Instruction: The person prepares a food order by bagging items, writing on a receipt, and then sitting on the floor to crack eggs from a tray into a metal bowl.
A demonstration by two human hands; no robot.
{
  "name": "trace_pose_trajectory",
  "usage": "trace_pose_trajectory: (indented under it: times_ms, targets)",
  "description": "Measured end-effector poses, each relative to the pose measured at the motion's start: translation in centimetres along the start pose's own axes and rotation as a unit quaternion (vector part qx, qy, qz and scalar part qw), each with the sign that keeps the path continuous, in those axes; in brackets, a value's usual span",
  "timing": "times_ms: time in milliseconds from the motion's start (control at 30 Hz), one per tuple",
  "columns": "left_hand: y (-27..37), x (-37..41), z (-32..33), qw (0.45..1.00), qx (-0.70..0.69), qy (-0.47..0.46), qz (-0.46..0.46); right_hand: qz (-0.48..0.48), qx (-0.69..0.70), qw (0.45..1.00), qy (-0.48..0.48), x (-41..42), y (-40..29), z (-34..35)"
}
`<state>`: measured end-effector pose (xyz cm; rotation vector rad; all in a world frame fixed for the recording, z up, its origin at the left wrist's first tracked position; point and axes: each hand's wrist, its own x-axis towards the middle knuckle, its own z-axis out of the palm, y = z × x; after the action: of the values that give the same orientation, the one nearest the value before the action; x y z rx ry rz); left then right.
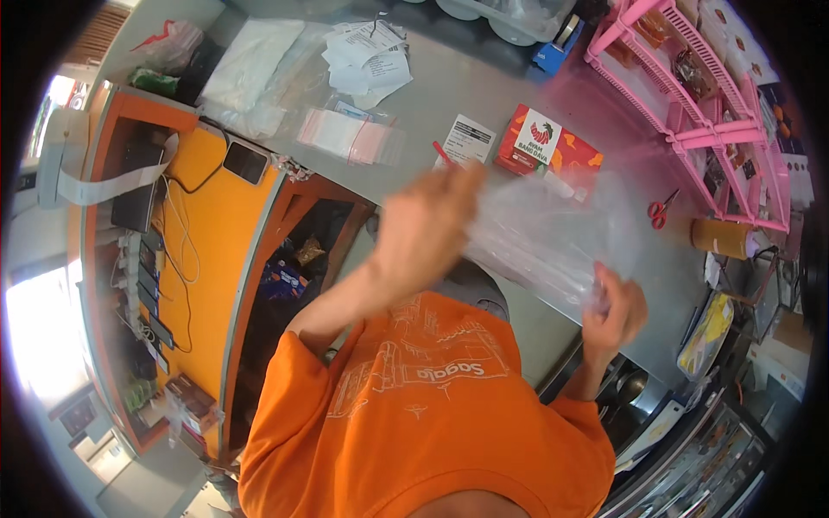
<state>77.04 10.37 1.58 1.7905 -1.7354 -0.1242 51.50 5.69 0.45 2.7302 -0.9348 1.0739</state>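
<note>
A clear plastic bag (537, 239) is stretched between my two hands over the front edge of the metal counter. My left hand (427, 223), blurred, grips its left end. My right hand (612, 307) pinches the other end between thumb and fingers. Behind the bag stands a red and orange printed cardboard food box (550, 139), its lower front partly seen through the film. A printed paper slip (467, 139) lies left of the box. By my left fingers a thin red strip (442, 153) shows; whether I hold it I cannot tell.
Red-handled scissors (659, 213) lie on the right, near a pink plastic rack (715, 133) and a brownish bottle (719, 238). Left along the counter are small plastic bags (340, 135), stacked receipts (369, 61) and larger bags (249, 65). A phone (246, 162) rests on the orange shelf.
</note>
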Motion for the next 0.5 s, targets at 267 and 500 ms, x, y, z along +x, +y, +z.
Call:
trace_pose_trajectory:
  times_ms: [267,500]
  targets:
    - [-3.7,-4.0,1.6,0.743,-0.632,0.092,-0.200,0.139,-0.026,0.969,0.205,-1.4,1.4,2.2]
    - [-6.9,-7.4,-2.4,0.669,-0.578,-0.459,-0.086,0.332,0.136,0.920,0.155,0.5,4.5,3.4]
